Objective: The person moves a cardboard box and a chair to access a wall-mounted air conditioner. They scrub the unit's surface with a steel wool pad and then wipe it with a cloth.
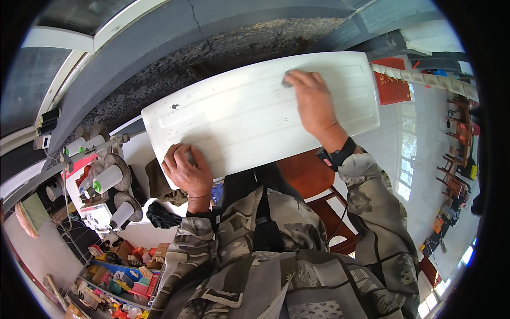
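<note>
A long white panel [239, 115] with shallow pressed ridges and several dark scuffs and chips lies across in front of me, over my lap. Near its far edge, right of the middle, my right hand [314, 99] presses a small grey pad [286, 79] against the surface; hand and pad are blurred. My left hand [187, 169] is bent over the panel's near left corner, gripping there. A dark grey patch shows between its thumb and forefinger, and I cannot tell whether it is a thing or shadow. What supports the panel underneath is hidden.
Left of the panel stands a sewing machine's thread stand with white thread cones [108, 178]. A dark cloth [159, 179] hangs near my left hand. Bins of mixed goods [127, 279] sit lower left. A brown wooden chair [308, 175] is at my right; a rough wall ledge [167, 71] runs beyond.
</note>
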`<state>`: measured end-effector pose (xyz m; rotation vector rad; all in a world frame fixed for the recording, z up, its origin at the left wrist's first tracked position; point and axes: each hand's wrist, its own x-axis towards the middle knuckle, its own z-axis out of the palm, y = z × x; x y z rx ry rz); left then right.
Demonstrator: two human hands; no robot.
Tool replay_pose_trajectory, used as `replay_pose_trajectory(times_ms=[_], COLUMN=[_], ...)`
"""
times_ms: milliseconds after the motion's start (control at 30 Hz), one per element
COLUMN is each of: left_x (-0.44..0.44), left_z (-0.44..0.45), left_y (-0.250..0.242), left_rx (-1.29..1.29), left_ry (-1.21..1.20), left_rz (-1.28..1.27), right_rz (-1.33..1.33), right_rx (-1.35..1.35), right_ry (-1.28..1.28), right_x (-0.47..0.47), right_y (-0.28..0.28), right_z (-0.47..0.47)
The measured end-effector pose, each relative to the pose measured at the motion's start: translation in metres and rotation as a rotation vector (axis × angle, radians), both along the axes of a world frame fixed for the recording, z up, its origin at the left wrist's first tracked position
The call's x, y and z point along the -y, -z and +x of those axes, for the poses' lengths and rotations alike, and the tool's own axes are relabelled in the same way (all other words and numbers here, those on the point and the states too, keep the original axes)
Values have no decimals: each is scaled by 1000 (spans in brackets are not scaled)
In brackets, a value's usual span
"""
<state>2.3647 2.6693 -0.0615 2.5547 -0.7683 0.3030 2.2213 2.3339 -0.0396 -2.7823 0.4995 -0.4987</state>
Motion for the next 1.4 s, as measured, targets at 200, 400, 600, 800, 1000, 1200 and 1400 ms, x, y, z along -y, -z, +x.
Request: replay_pose_trajectory(times_ms=[200, 400, 600, 800, 1000, 1200, 1400], left_x=[1, 0, 0, 0, 0, 0, 1], left_z=[1, 1, 1, 1, 1, 1, 1], left_y=[1, 1, 0, 0, 0, 0, 0], left_rx=[25, 14, 13, 28, 32, 34, 48], left_ry=[7, 11, 21, 17, 10, 14, 30], left_rz=[0, -7, -10, -4, -2, -10, -11], right_rz=[66, 33, 24, -11, 58, -3, 98], right_rx=[-11, -49, -107, -32, -27, -14, -39], right_ry=[118, -44, -183, 55, 5, 206, -56], right_x=[-17, -27, -26, -20, -26, -1, -35], right_y=[-3, -8, -1, 1, 4, 5, 0], right_z=[8, 11, 5, 1, -7, -12, -19])
